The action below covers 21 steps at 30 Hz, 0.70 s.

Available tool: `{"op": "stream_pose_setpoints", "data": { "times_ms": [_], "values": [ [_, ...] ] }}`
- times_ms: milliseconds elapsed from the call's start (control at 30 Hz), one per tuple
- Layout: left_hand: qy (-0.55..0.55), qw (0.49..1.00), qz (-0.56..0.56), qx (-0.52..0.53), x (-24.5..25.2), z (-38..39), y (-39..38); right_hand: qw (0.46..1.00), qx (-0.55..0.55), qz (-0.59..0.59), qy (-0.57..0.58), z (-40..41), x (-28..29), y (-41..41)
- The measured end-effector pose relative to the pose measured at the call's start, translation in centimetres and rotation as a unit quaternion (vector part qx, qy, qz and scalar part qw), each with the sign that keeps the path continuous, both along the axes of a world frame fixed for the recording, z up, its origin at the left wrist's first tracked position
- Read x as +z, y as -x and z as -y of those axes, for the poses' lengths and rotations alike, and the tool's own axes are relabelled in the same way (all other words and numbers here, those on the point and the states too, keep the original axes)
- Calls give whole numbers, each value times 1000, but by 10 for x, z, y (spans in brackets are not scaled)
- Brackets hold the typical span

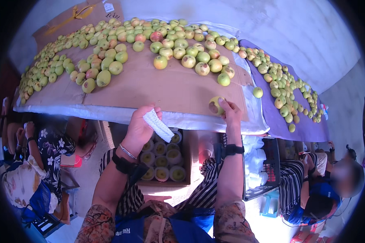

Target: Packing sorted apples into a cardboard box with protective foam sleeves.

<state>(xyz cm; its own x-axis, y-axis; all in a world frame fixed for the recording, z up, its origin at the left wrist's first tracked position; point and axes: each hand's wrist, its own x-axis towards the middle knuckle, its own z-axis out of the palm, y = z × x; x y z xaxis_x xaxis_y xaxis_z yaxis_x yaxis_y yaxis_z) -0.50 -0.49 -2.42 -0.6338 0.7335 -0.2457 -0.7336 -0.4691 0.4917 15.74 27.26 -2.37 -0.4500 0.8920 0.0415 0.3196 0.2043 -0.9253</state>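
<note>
My left hand (pixel 142 123) is closed around a flattened white foam mesh sleeve (pixel 158 125), whose free end hangs down to the right past the table's front edge. My right hand (pixel 231 111) grips a yellow-green apple (pixel 216 105) with a brown blemish, near the front edge of the cardboard-covered table (pixel 170 88). Beyond both hands, many green and reddish apples (pixel 180 43) are heaped, some with brown spots. Below, between my knees, a cardboard box (pixel 187 164) holds apples in white foam sleeves (pixel 161 173).
A black plastic crate (pixel 272 173) with white foam sleeves (pixel 254 161) stands right of my right forearm. Purple sheeting (pixel 307 132) bearing more apples adjoins the table. One person (pixel 318 191) sits at right, another (pixel 33 164) at left, beside another black crate (pixel 48 224).
</note>
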Motion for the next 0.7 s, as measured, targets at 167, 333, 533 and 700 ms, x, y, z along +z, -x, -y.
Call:
{"op": "stream_pose_setpoints", "data": {
  "times_ms": [167, 333, 533, 700],
  "values": [
    [9, 998, -46, -37, -8, 2, -6, 919, 133, -174, 328, 53, 26, 18],
    [67, 990, -93, -82, 2, -14, -25, 914, 226, -126, 314, 85, 31, 28],
    [-18, 988, -105, -107, -8, -21, -22, 885, 257, -175, 347, 103, 14, 37],
    [-86, 993, -18, -84, -14, -16, -15, 907, 315, -223, 167, 126, 17, 37]
  ]
}}
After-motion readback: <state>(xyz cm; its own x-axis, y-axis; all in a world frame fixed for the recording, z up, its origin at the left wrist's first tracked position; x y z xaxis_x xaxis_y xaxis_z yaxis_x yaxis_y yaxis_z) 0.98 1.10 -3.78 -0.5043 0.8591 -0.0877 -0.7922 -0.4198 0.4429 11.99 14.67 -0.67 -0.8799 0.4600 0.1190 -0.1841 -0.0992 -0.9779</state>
